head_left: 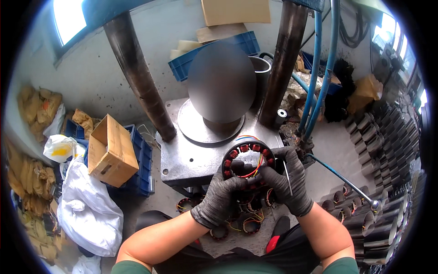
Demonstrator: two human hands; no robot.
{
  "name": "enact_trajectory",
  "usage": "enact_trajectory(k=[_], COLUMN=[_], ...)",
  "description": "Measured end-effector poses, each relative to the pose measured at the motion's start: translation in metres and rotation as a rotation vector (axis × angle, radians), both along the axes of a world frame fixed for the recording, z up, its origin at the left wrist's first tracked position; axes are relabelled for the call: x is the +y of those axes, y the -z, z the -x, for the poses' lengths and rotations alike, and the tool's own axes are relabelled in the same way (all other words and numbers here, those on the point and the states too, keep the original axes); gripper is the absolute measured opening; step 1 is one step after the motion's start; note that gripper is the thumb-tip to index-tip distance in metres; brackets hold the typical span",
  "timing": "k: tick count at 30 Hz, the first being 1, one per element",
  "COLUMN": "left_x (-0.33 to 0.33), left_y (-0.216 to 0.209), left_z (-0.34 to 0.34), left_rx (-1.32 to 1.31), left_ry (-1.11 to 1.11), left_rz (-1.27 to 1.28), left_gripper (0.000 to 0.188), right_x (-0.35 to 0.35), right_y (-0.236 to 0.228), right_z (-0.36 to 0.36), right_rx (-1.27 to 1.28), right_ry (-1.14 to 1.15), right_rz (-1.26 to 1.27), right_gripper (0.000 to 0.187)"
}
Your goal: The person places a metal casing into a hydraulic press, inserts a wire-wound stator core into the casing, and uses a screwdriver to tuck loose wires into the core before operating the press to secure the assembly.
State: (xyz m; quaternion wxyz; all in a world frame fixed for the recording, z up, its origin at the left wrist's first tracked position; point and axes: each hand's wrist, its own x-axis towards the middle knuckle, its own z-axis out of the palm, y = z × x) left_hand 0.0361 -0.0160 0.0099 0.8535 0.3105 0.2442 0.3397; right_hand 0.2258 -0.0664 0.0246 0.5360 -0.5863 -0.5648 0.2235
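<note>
Both of my hands wear dark grey gloves and hold a motor stator (pixel 248 147), a dark ring with reddish copper coils inside. My left hand (pixel 220 197) grips its lower left rim, thumb toward the middle. My right hand (pixel 288 181) closes on its right side, with the thumb near the red and yellow lead wires (pixel 259 165). A thin metal rod (pixel 287 176) also lies along the right hand's fingers, seemingly held there. More wires, blue and orange, stick out past the far rim. The stator is raised in front of the press table's near edge.
A steel press table (pixel 175 155) stands ahead between two thick columns (pixel 139 75), bearing a round plate (pixel 188 119) under a blurred shape. Several stators (pixel 251 224) lie on the floor by my feet. At left are a cardboard box (pixel 119 148) and white sack (pixel 86 210); at right, stacked metal cylinders (pixel 365 137) and a blue-handled lever (pixel 340 176).
</note>
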Motion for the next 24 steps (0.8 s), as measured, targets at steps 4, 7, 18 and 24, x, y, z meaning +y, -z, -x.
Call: enact_trajectory(k=[4,7,18,24], left_x=[0.007,0.015,0.023,0.020], left_y=[-0.003,-0.004,0.016,0.011], left_z=[0.005,0.011,0.012,0.015], left_rx=[0.054,0.159,0.241,0.237], left_ry=[0.092,0.101,0.073,0.063], left_rz=[-0.123,-0.104,-0.245,-0.318], left_gripper=[0.067,0.072,0.059,0.058], right_x=[0.003,0.003,0.002,0.004], right_y=[0.004,-0.003,-0.001,0.006], right_z=[-0.007,-0.010,-0.013,-0.012], right_rx=[0.246,0.215,0.214,0.184], right_ry=[-0.003,0.013,-0.067,-0.084], right_rz=[0.004,0.022,0.072,0.000], right_gripper=[0.030,0.028,0.032,0.032])
